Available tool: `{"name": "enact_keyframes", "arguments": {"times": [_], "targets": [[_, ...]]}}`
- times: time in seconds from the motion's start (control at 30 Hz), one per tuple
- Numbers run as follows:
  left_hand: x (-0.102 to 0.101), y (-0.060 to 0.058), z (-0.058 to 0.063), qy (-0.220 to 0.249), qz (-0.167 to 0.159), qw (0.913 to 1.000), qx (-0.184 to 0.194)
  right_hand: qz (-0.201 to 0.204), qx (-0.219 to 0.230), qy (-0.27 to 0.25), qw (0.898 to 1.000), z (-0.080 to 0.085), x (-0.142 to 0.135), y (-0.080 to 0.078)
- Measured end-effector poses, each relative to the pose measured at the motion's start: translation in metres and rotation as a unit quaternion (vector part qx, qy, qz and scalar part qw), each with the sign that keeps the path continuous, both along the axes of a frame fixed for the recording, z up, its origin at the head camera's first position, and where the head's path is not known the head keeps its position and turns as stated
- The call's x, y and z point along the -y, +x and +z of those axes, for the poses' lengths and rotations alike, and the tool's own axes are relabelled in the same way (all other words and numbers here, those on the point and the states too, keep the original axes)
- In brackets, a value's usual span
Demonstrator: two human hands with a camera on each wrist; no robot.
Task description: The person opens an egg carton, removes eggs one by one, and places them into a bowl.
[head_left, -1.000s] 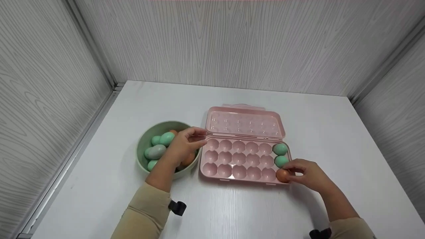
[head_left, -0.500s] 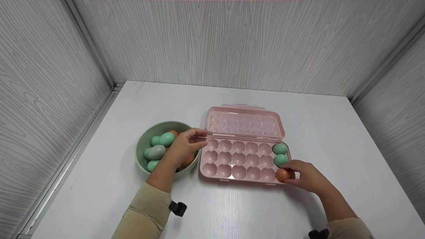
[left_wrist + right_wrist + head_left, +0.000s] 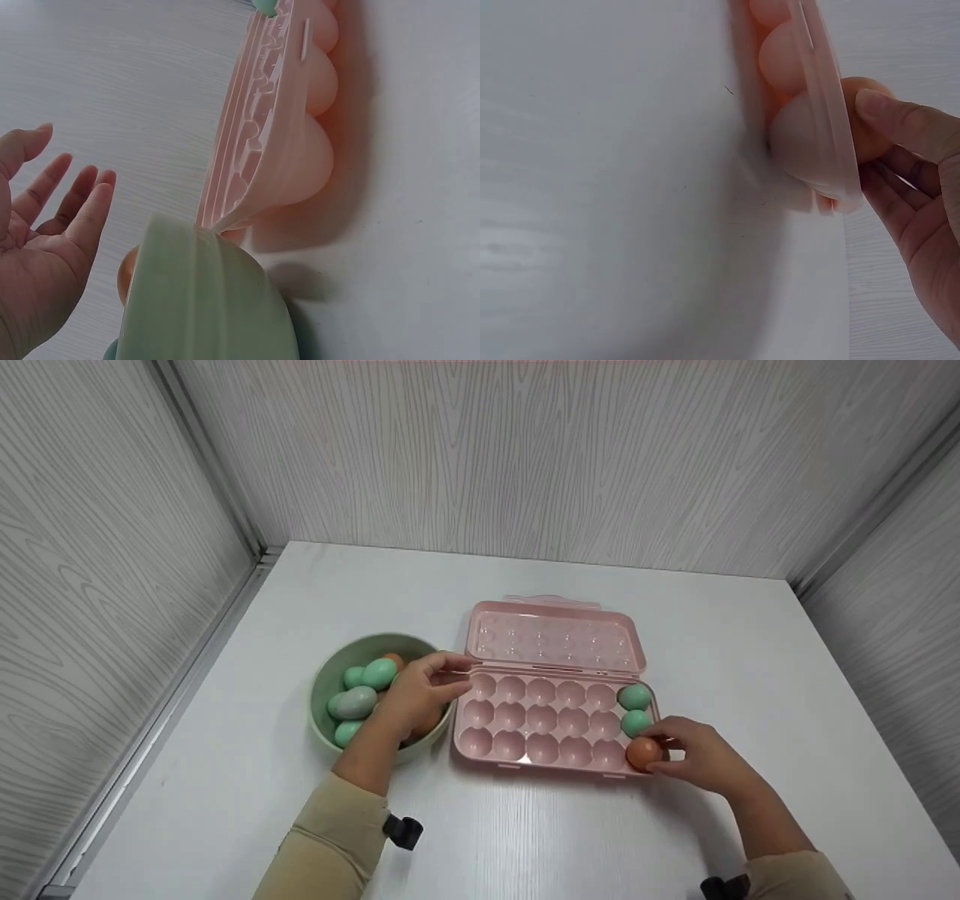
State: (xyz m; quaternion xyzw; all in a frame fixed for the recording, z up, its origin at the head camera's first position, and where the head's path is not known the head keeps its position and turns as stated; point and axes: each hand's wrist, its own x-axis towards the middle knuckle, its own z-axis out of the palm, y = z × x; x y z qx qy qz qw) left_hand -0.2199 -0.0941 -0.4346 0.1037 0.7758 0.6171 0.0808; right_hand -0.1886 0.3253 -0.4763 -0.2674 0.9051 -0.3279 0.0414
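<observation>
My right hand (image 3: 701, 757) holds a brown egg (image 3: 643, 752) in the near right cup of a pink egg carton (image 3: 541, 769). Its thumb lies against the egg in the right wrist view, with the fingers partly hidden behind. Two green eggs (image 3: 635, 697) fill the cups behind it in that same end column. Over the right side of a green bowl (image 3: 321, 690), my left hand (image 3: 414, 694) hovers with relaxed, spread fingers and nothing between them. Its fingertips reach the carton's left edge in the head view. The forearm and hand hide some of the bowl's contents.
Green, greyish and brown eggs lie in the bowl, among them a grey-green egg (image 3: 354, 703). The carton's lid (image 3: 555, 641) is folded back behind the cups. Grey wood-grain panels (image 3: 525, 465) enclose the white table (image 3: 720, 660) at the back and sides.
The right hand stays at the brown egg in the corner cup, its fingers shifting slightly around it. The left hand stays almost still beside the carton.
</observation>
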Motion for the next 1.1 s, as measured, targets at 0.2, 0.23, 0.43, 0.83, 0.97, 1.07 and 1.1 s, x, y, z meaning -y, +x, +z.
{"name": "enact_keyframes", "arguments": {"times": [0.2,0.23,0.43,0.83,0.97,1.07,1.1], "targets": [[0.001,0.000,-0.001,-0.006,0.002,1.0000,0.004,-0.014,0.034,-0.032,0.999,0.004,-0.005,-0.002],[0.001,0.000,-0.001,-0.007,0.001,1.0000,0.003,-0.018,0.038,-0.035,0.999,0.005,-0.005,-0.002],[-0.001,0.004,0.008,-0.006,-0.008,1.0000,0.000,-0.039,0.055,-0.060,0.996,0.014,-0.003,-0.005],[-0.012,0.000,-0.001,0.027,-0.034,0.9990,-0.007,-0.031,0.031,-0.095,0.995,0.040,0.028,-0.024],[-0.019,0.002,0.000,0.050,-0.048,0.9975,-0.003,-0.024,0.035,-0.105,0.994,0.062,0.051,-0.023],[-0.026,0.003,0.000,0.058,-0.062,0.9964,0.002,-0.015,0.035,-0.102,0.994,0.079,0.070,-0.021],[-0.028,0.003,-0.001,0.059,-0.067,0.9960,0.005,-0.012,0.035,-0.101,0.994,0.084,0.076,-0.021]]}}
